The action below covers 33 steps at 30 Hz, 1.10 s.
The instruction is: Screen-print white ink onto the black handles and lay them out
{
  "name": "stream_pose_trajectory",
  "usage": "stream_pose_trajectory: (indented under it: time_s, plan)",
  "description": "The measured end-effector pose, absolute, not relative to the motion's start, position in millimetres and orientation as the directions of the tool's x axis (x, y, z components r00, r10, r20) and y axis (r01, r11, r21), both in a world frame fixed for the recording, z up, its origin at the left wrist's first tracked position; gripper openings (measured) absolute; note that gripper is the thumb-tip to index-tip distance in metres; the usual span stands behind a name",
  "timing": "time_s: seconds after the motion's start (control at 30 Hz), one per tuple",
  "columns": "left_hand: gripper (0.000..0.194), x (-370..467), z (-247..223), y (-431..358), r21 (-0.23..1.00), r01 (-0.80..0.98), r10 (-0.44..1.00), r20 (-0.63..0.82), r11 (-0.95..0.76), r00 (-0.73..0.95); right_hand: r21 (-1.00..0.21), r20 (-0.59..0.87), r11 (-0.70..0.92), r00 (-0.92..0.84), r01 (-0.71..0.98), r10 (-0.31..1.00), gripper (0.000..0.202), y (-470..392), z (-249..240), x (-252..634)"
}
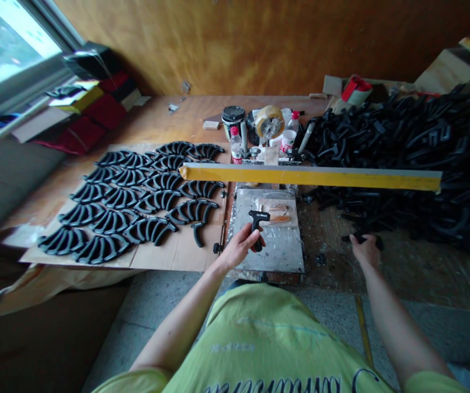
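Note:
My left hand (243, 244) is closed around the grip of a black plastic handle (260, 216), holding it upright over the grey metal plate (267, 259). Pale lettering shows on the handle's short crosspiece. Off to the right, my right hand (366, 250) grips another black handle (379, 242) low over the wooden bench, in front of a large heap of black handles (382, 139). Its fingers are partly hidden. On cardboard at the left lie many curved black handles (112, 218) in neat overlapping rows, with a single one (197, 234) at the near end.
A long yellow-and-grey bar (312, 176) spans the bench above the plate. Behind it stand bottles (235, 143), a black-lidded tub (233, 115), a tape roll (269, 121) and a paper cup (287, 141). Boxes (95, 112) lie by the window.

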<state>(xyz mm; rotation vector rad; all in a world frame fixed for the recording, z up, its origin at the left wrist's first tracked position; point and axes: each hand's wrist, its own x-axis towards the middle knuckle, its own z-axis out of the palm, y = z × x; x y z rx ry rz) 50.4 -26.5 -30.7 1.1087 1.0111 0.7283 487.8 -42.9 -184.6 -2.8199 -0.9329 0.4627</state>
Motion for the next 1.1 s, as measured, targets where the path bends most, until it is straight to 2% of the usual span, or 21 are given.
stream_pose_trajectory:
  time_s: [0.13,0.37,0.57,0.97,1.1]
  plan:
    - [0.047,51,-33,-26,0.951,0.007,0.880,-0.288,0.308,0.378,-0.261,-0.248,-0.790,0.752,0.555,0.611,0.057,-44,-187,492]
    - [0.049,55,-43,-22,0.939,-0.002,0.878,-0.320,0.343,0.356,-0.243,-0.272,-0.808,0.762,0.537,0.588,0.055,-43,-188,493]
    - [0.049,54,-40,-16,0.945,0.058,0.873,-0.321,0.323,0.366,-0.256,-0.261,-0.796,0.753,0.549,0.603,0.052,-44,-189,493]
    - [0.042,54,-28,0,0.965,0.142,0.796,-0.264,0.222,0.545,-0.241,-0.259,-0.792,0.750,0.560,0.609,0.052,-46,-189,490]
    - [0.042,57,-30,3,0.971,0.121,0.790,-0.239,0.206,0.564,-0.253,-0.224,-0.783,0.753,0.568,0.618,0.053,-47,-194,489]
